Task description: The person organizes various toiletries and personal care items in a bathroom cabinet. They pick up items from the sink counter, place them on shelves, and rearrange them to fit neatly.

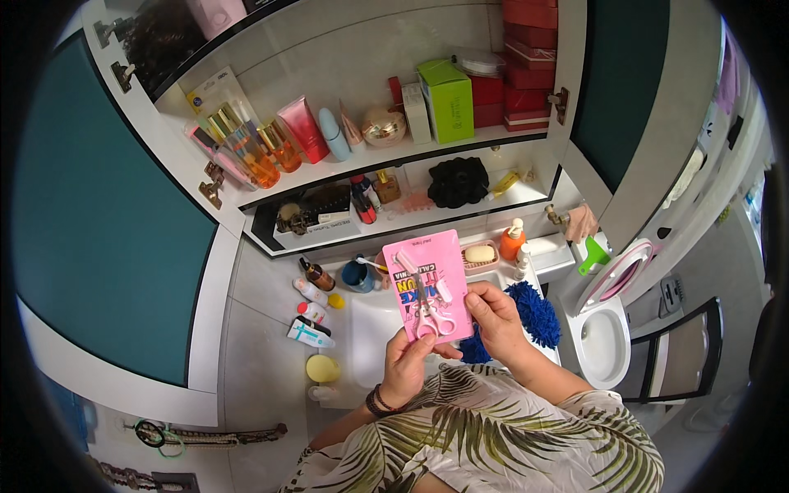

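Observation:
A pink blister card [453, 252] with small white-handled scissors [425, 308] and a pink-and-white tool on it is held up over the washbasin [370, 333]. My left hand [407, 366] pinches its lower edge near the scissor handles, thumb in front. My right hand [496, 317] grips its right edge between thumb and fingers. The fingers behind the card are partly hidden. Behind the card lies a blue chenille cloth or mitt [536, 314], on the right side of the basin.
Above is an open mirror cabinet with a lime-green box [445, 101], red boxes [530, 77] and several cosmetic bottles. A blue cup [357, 275], tubes and bottles stand left of the basin. Further right are a soap dish [479, 257], an orange pump bottle [512, 241] and a toilet [601, 342].

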Available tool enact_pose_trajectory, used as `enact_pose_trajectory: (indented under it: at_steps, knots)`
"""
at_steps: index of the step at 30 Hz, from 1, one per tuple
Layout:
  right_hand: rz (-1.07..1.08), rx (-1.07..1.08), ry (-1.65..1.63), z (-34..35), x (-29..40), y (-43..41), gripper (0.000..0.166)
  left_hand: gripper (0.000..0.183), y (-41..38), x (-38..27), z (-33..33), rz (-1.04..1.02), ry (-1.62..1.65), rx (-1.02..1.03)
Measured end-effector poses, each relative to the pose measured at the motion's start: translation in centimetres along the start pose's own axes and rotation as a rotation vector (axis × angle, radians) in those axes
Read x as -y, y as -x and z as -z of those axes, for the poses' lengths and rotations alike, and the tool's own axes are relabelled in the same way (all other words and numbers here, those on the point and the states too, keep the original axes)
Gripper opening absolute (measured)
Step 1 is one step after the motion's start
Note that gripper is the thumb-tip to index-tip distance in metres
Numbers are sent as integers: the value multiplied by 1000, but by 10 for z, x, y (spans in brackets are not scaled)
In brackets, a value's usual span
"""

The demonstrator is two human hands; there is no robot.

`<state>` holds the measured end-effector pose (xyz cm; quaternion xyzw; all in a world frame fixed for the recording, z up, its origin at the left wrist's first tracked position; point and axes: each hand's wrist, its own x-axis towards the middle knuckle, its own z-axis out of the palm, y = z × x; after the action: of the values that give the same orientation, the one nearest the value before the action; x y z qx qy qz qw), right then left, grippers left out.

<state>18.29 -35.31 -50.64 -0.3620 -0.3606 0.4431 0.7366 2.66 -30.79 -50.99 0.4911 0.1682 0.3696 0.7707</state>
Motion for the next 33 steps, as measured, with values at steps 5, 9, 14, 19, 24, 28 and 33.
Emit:
enact_pose_trajectory:
  at_steps: [5, 9, 14, 19, 24, 28, 33]
  knots:
    - [-6, -1, -12, 0, 0, 2, 20, 30, 0, 2, 1, -7, -1, -1]
    - [-12, -4, 42, 0, 1, 1, 21, 30, 1, 0, -1, -16, -1, 6]
    - [-27, -11, 50, -2, 1, 1, 21, 29, 2, -1, -4, -25, 5, -5]
    - [-34, -18, 61, -3, 3, 0, 21, 28, 1, -1, -3, -35, -18, -8]
    - [-32, -29, 94, -3, 2, -1, 21, 27, -1, -2, -2, -53, -41, 34]
    - [-57, -60, 111, -3, 3, -3, 21, 28, -2, -5, -5, -44, -20, 29]
    - [-87, -69, 103, -5, 3, -2, 22, 27, -3, -6, -4, 0, -8, 2]
